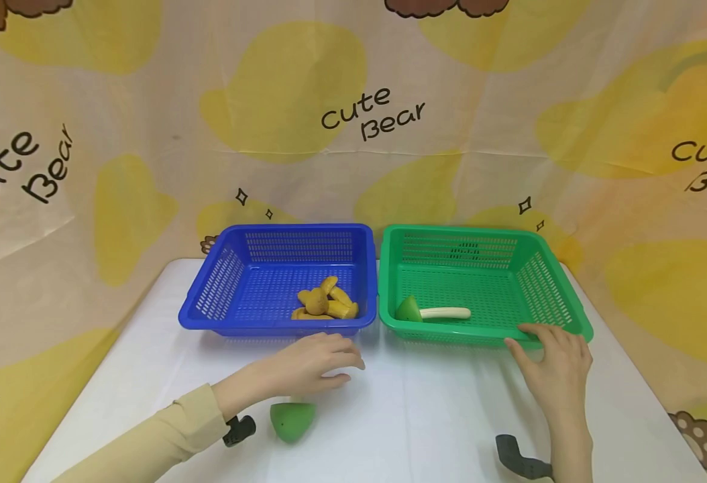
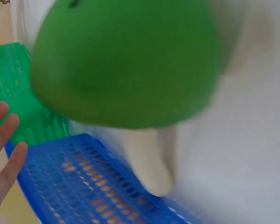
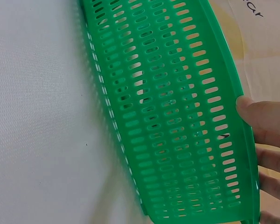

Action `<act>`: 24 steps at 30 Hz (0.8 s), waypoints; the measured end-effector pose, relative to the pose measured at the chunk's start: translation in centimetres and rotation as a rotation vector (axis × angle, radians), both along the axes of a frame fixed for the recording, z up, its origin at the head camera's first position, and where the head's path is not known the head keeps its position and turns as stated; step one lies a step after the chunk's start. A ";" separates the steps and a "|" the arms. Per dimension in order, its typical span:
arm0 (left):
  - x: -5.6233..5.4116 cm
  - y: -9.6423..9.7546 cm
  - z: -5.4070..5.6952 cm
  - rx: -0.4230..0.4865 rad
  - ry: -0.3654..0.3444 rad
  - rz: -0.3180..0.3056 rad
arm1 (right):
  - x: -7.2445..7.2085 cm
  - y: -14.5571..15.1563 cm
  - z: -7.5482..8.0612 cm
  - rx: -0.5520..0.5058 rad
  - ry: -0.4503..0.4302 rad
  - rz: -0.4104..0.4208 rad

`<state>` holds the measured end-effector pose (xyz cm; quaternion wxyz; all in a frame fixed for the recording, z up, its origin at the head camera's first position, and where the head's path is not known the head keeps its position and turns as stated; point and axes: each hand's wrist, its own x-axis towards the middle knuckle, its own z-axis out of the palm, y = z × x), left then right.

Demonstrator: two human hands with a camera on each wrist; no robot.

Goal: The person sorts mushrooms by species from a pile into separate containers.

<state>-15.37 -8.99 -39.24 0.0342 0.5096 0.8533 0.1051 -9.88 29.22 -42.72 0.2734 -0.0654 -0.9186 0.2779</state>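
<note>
My left hand (image 1: 314, 365) hovers over the white table in front of the blue basket (image 1: 278, 327), fingers loosely bent with nothing between them. Beneath its wrist lies a toy mushroom with a green cap (image 1: 293, 421); from the head its white stem is mostly hidden, but the left wrist view shows the stem (image 2: 147, 161) pointing toward the blue basket. At the front right corner of the green basket (image 1: 450, 331), my right hand (image 1: 555, 365) holds the rim, thumb outside and fingers over the edge. Inside that basket lies another green-capped mushroom (image 1: 444, 313) with a long white stem.
Several yellow-brown toy mushrooms (image 1: 329, 302) are heaped in the blue basket's front right part. Both baskets stand side by side at the back of the white table (image 1: 414, 416). A patterned cloth (image 1: 293, 87) hangs close behind and around them.
</note>
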 end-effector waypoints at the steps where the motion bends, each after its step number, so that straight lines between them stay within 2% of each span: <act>1: 0.0 -0.3 -0.2 -0.004 -0.007 0.001 | 0.0 0.0 0.0 -0.001 0.000 -0.001; 8: -0.4 -3.0 -1.8 0.007 -0.054 -0.024 | 0.0 0.0 -0.1 0.001 -0.003 0.003; 13: -0.9 -4.8 -2.9 0.064 -0.097 -0.001 | -0.1 0.0 -0.1 0.000 0.007 0.000; 18: -1.4 -6.3 -3.7 0.087 -0.076 0.020 | 0.0 0.0 -0.1 -0.003 0.009 0.001; 24: -1.6 -7.6 -4.4 0.057 -0.049 0.001 | 0.0 0.0 -0.1 0.001 0.005 -0.003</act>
